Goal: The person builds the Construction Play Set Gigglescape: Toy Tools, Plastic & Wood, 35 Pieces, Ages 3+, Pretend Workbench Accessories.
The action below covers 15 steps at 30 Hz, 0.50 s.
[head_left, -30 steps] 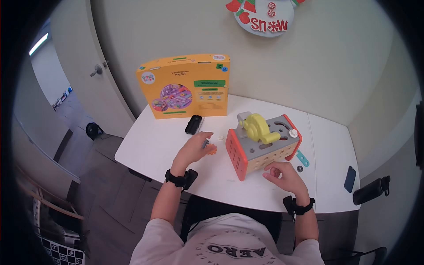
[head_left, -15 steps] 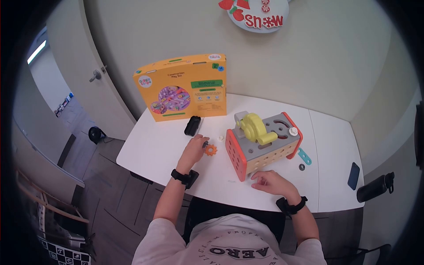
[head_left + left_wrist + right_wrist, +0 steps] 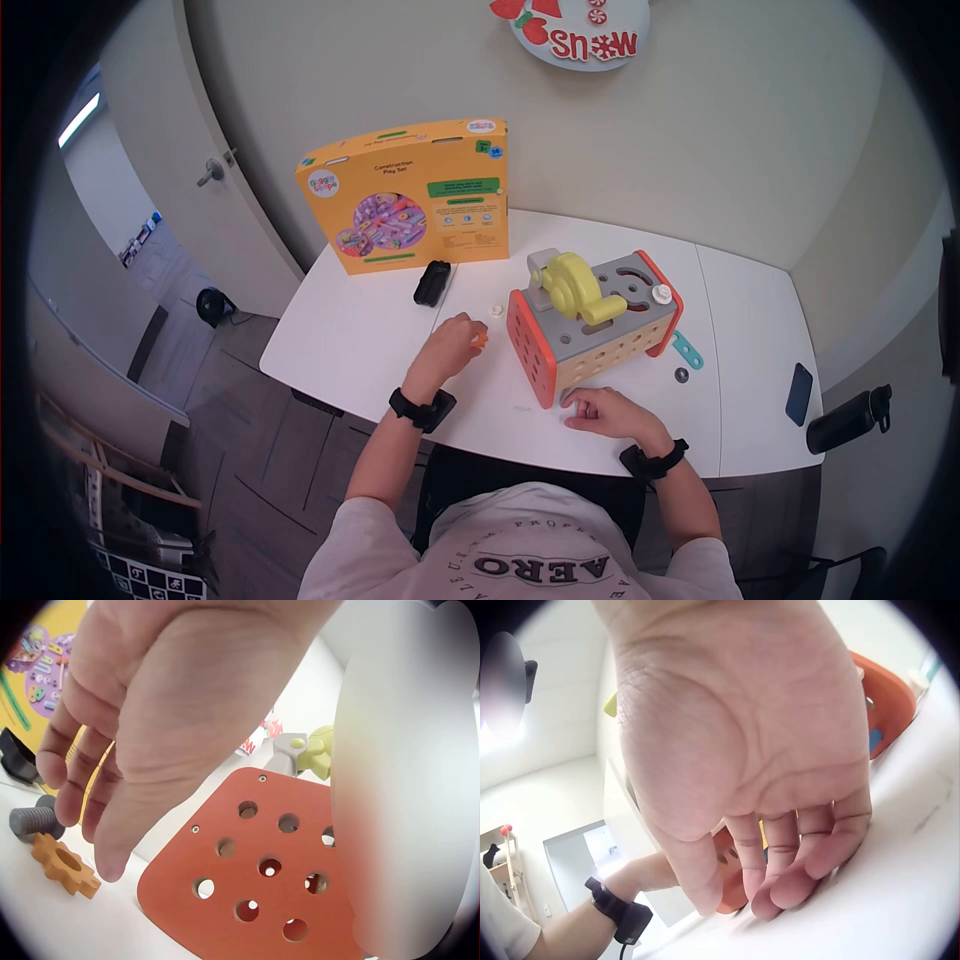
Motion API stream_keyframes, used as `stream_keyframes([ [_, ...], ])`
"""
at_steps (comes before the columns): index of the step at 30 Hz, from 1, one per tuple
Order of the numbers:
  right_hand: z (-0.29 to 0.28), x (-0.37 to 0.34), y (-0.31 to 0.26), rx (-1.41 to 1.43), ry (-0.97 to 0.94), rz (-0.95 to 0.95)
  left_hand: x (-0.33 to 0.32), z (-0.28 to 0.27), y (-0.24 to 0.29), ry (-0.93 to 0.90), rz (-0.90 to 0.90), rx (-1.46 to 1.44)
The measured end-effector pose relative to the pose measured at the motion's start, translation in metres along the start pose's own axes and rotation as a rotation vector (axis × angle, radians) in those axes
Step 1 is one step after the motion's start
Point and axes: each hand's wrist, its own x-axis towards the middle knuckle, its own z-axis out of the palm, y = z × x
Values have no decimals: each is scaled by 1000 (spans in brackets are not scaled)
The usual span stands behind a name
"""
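The left hand [image 3: 449,348] hangs over the table beside an orange gear [image 3: 480,340], which it partly covers in the head view. In the left wrist view its fingers are loosely bent with nothing between them, near a grey bolt [image 3: 36,819] and the gear [image 3: 64,864]. The right hand [image 3: 606,413] is at the near side of the toy workbench [image 3: 612,350], by its red end panel [image 3: 532,352]; its fingers [image 3: 783,847] are loosely bent and hold nothing visible. A yellow-green saw piece [image 3: 577,287] sits on the workbench's grey top.
A yellow box [image 3: 410,200] stands at the back left, with a black tray [image 3: 432,284] before it. A white piece [image 3: 497,311] lies left of the workbench. To the right are a teal strip [image 3: 688,350], a dark round piece [image 3: 681,375], a phone [image 3: 798,394] and a black bottle [image 3: 846,422].
The left hand has shifted from above the gear to beside it, then slightly right, partly covering it. The right hand has moved left along the workbench's near side. The head view has shifted slightly.
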Motion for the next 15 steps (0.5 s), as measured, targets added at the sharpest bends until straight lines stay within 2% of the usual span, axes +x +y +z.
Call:
stream_keyframes([
  [8, 1, -1, -1, 9, 6, -8, 1, 9, -2, -116, -16, -78],
  [11, -1, -1, -1, 14, 3, -6, 7, 1, -7, 2, 30, 4],
  [14, -1, -1, -1, 12, -3, 6, 2, 3, -11, 257, 57, 24],
  [15, -1, -1, 0, 13, -2, 4, 3, 4, -14, 252, 62, 36],
])
